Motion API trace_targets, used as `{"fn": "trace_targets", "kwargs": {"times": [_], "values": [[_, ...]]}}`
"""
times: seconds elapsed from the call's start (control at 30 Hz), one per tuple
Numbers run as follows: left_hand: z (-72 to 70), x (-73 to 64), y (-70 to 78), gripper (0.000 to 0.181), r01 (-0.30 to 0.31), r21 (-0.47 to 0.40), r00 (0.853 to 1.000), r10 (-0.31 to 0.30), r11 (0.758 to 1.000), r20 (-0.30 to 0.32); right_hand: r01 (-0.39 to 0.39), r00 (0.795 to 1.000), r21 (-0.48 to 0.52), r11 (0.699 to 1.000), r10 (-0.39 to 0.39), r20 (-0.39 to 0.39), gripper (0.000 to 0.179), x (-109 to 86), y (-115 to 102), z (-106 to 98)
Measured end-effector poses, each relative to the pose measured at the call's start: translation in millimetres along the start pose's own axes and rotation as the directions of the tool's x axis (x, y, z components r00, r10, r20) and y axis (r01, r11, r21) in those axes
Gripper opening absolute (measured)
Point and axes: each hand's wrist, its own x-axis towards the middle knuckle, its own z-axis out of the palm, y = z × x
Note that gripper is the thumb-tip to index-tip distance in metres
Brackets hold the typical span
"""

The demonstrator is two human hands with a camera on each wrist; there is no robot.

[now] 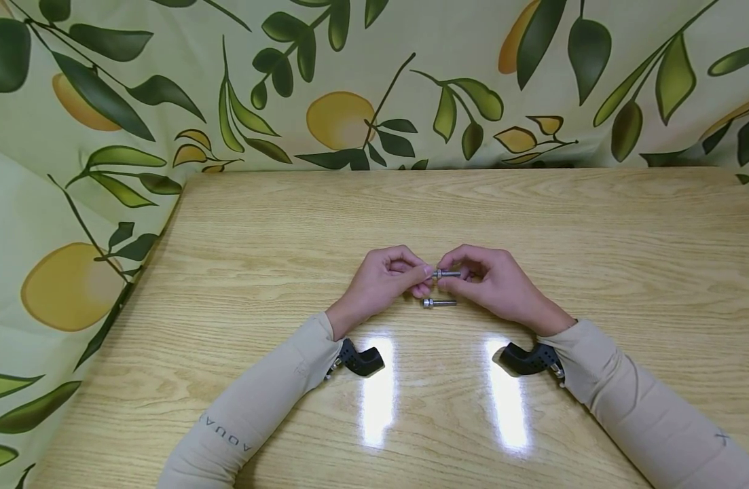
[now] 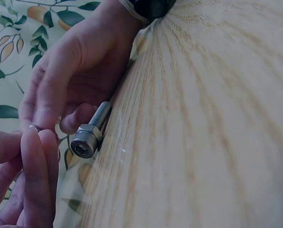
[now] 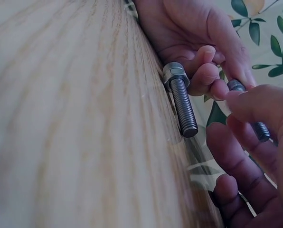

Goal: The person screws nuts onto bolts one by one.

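Observation:
A metal bolt (image 1: 452, 274) with a hex nut (image 1: 438, 274) on its thread lies level between the two hands, just above the table. My left hand (image 1: 391, 275) pinches the bolt at its head end, and its fingertips cover the head. The right hand (image 1: 493, 278) has its thumb and index finger around the nut, with the other fingers loosely curled. In the right wrist view the bolt's threaded end (image 3: 261, 132) shows past the right thumb, which hides the nut. A second bolt (image 1: 441, 303), a socket-head one with a nut (image 3: 174, 73) near its head, lies on the table below the hands.
The wood-grain table (image 1: 276, 224) spreads around the hands. A cloth (image 1: 185, 68) printed with leaves and fruit hangs behind it and along its left side. Black wrist mounts (image 1: 363, 360) sit on both sleeves. Two bright reflections lie on the tabletop near the wrists.

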Motion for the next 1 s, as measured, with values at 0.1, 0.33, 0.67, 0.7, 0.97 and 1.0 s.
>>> {"fn": "trace_targets", "kwargs": {"times": [0.1, 0.33, 0.67, 0.7, 0.97, 1.0], "values": [[0.2, 0.1, -0.1, 0.016, 0.003, -0.003, 1.0, -0.003, 1.0, 0.0, -0.013, 1.0, 0.001, 1.0, 0.013, -0.004, 0.015, -0.4, -0.4, 0.2], [-0.2, -0.1, 0.3, 0.015, -0.005, -0.003, 1.0, 0.005, 1.0, 0.001, -0.008, 1.0, 0.003, 1.0, 0.008, 0.006, 0.016, 0.6, 0.1, 0.3], [-0.5, -0.6, 0.6, 0.015, -0.007, -0.014, 1.0, 0.007, 1.0, 0.006, 0.0, 1.0, 0.016, 1.0, 0.0, 0.017, 0.018, 0.5, -0.2, 0.3], [-0.4, -0.6, 0.5, 0.015, -0.008, -0.014, 1.0, 0.008, 1.0, 0.007, -0.004, 1.0, 0.012, 1.0, 0.003, 0.018, 0.014, 0.7, 0.0, 0.4], [-0.1, -0.8, 1.0, 0.015, -0.012, -0.014, 1.0, 0.012, 1.0, 0.008, 0.001, 1.0, 0.013, 1.0, -0.001, 0.019, 0.02, 0.5, 0.9, 0.3], [0.0, -0.8, 1.1, 0.015, -0.011, -0.014, 1.0, 0.011, 1.0, 0.009, 0.001, 1.0, 0.01, 1.0, -0.001, 0.019, 0.018, 0.5, 0.9, 0.4]]}}
